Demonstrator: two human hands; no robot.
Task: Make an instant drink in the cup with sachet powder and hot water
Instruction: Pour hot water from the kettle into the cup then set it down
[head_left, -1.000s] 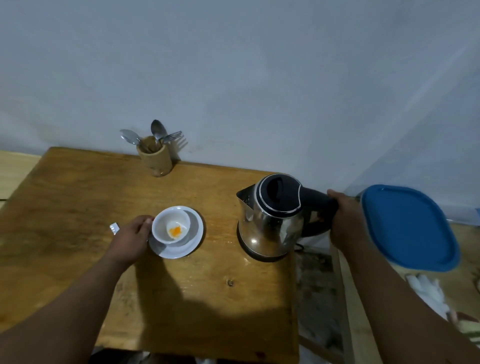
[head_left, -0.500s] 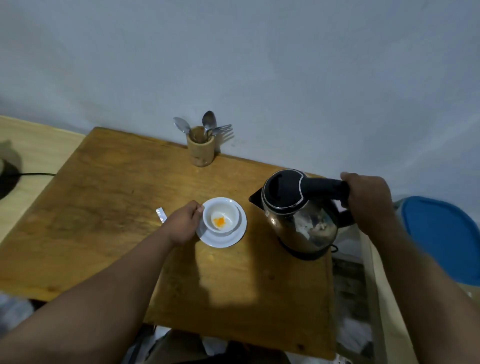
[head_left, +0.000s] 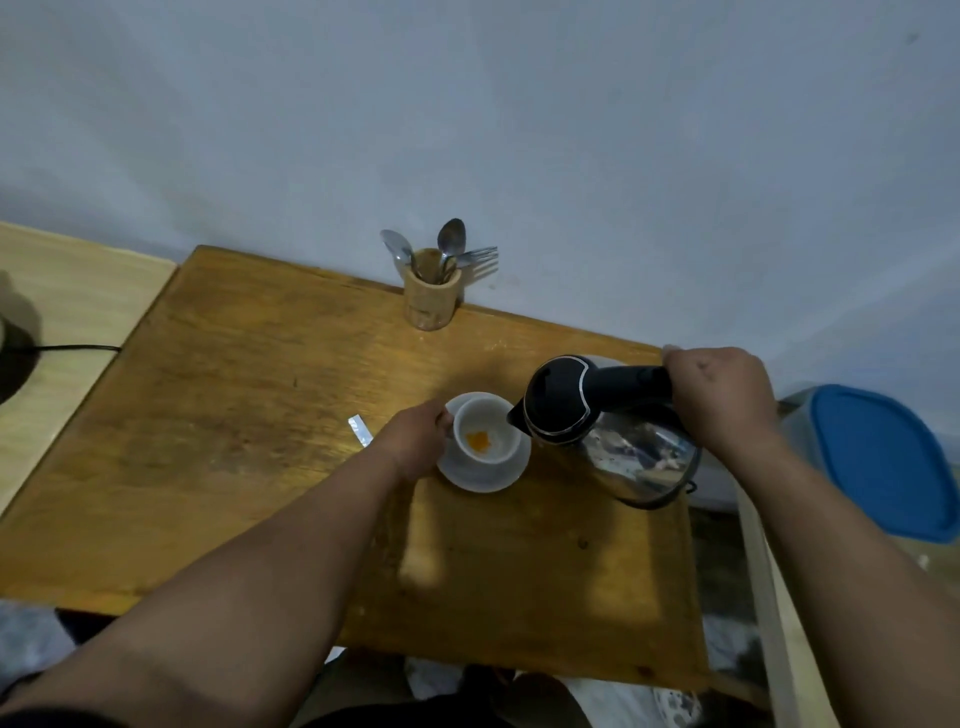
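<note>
Starting at the far left, a dark round object (head_left: 10, 358) with a black cord (head_left: 72, 348) sat on a pale surface (head_left: 78, 291) beside the wooden table (head_left: 234, 415); further along the tabletop a small silvery torn sachet strip (head_left: 360, 430) lay flat, just to the left of the left hand (head_left: 415, 441); that hand reached in from the lower left, its fingers curled against the left side of the white cup (head_left: 485, 434), apparently pinching the handle there, though the handle itself was hidden behind the fingers; the cup stood upright on a white saucer (head_left: 483, 475), and a small heap of orange powder (head_left: 478, 440) lay in its bottom, left of centre; behind, at the table's back edge against the wall, a wooden holder (head_left: 431, 299) held two spoons (head_left: 451, 236) and a fork (head_left: 478, 255); to the right of the cup, the steel kettle (head_left: 623, 457) was lifted off the table and tilted toward the cup, its black lid (head_left: 558, 400) facing the camera and its spout just over the cup's right rim; whether water was running from the spout could not be told; the right hand (head_left: 722, 400) was wrapped tightly round the kettle's black handle (head_left: 631, 379), fingers closed over the top, so the kettle body hung below and to the left of the grip, between that hand and the cup; at the far right, off the table, a container with a blue lid (head_left: 883, 462) stood well apart from the cup.
</note>
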